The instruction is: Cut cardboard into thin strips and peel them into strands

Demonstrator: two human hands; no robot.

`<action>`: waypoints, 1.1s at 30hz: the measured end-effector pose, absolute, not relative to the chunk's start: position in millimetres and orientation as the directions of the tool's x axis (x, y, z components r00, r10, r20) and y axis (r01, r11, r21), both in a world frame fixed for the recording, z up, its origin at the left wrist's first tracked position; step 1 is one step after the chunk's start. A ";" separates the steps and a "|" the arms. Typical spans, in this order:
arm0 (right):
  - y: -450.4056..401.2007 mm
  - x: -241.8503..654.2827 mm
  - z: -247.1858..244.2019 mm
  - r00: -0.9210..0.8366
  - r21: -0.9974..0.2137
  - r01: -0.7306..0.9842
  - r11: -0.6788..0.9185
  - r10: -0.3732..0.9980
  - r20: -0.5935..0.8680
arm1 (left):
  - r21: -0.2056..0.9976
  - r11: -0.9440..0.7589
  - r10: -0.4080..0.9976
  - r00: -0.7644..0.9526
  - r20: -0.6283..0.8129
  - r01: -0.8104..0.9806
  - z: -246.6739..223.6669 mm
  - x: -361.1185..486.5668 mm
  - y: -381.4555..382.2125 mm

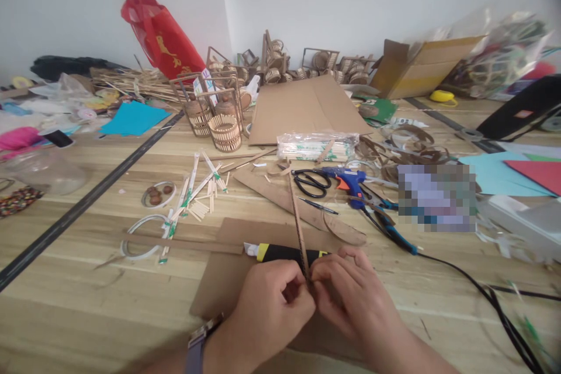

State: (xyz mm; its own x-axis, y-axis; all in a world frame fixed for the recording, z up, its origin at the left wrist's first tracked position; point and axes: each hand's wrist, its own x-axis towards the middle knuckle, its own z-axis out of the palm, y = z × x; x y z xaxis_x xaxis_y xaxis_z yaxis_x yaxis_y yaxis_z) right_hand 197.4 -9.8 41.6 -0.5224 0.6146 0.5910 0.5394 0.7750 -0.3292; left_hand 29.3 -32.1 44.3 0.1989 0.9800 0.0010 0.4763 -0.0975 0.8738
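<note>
A narrow cardboard strip (297, 219) stands out away from me, its near end pinched between the fingertips of both hands. My left hand (274, 298) is closed on it from the left, thumb against forefinger. From the right, my right hand (350, 292) closes on the same end; the exact grip is hidden by the fingers. Just beyond my hands a black and yellow utility knife (280, 252) lies crosswise on a flat cardboard sheet (214, 280), partly behind the strip. Another cardboard strip (188, 242) extends left from the knife's tip across a roll of tape (142, 238).
A blue glue gun (348, 181), black scissors (312, 182) and pliers (390, 225) lie ahead to the right. Cut sticks (201, 204) and a ring holding brown balls (158, 194) are at left. Small stick baskets (225, 132) and a large cardboard sheet (307, 108) stand farther back.
</note>
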 end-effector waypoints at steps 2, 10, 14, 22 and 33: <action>-8.7 198.7 43.9 -0.520 -0.323 0.543 0.775 0.612 0.596 | 0.868 -0.120 0.979 0.203 0.024 0.481 44.1 28.5 -32.0; -8.1 200.8 46.1 -0.512 -0.343 0.526 0.778 0.612 0.602 | 0.907 -0.046 0.960 0.269 -0.076 0.419 47.0 24.2 -31.0; -9.3 200.6 45.8 -0.488 -0.355 0.530 0.770 0.619 0.615 | 0.898 -0.101 0.942 0.332 -0.052 0.428 45.2 22.0 -26.9; -7.9 200.3 46.6 -0.517 -0.333 0.520 0.787 0.600 0.611 | 0.852 -0.207 0.919 0.394 0.001 0.481 37.4 23.4 -27.3; -2.9 205.6 53.3 -0.550 -0.383 0.469 0.796 0.603 0.578 | 0.841 -0.254 0.894 0.448 0.015 0.478 39.1 20.8 -26.4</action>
State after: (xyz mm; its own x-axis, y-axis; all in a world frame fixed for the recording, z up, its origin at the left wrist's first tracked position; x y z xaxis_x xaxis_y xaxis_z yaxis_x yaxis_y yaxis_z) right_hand 205.6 -2.9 53.3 -0.5503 0.6029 0.5776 0.4693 0.7955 -0.3833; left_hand 20.8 -26.4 39.1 0.4478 0.8940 0.0153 0.4780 -0.2538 0.8409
